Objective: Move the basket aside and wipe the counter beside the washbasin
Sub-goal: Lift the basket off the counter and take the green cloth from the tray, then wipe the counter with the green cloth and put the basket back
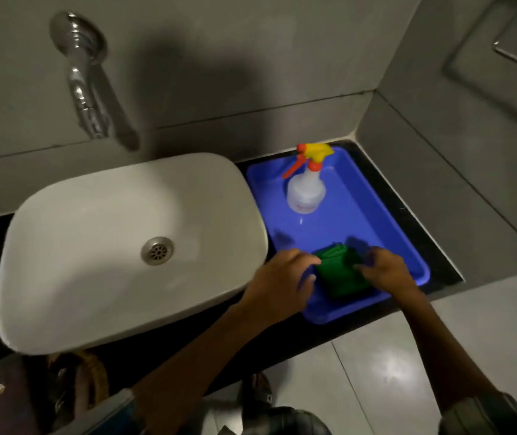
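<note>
Basket (pixel 386 221) right of washbasin (pixel 100 233); bottle (pixel 306 191) inside.

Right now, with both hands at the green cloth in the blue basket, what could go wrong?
The spray bottle stands upright and loose in the blue basket; it may topple when the basket moves. The basket sits tight between the washbasin and the wall, so it could catch. Left hand and right hand may drag the green cloth.

Glossy blue plastic basket (pixel 376 221), green cloth (pixel 340 274), chrome tap (pixel 84 86).

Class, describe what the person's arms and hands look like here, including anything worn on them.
Both hands, left and right, are bare: no gloves, rings or watch show. The forearms are bare too. Dark short sleeves show at the bottom edge, the picture too dim to tell their pattern.
</note>
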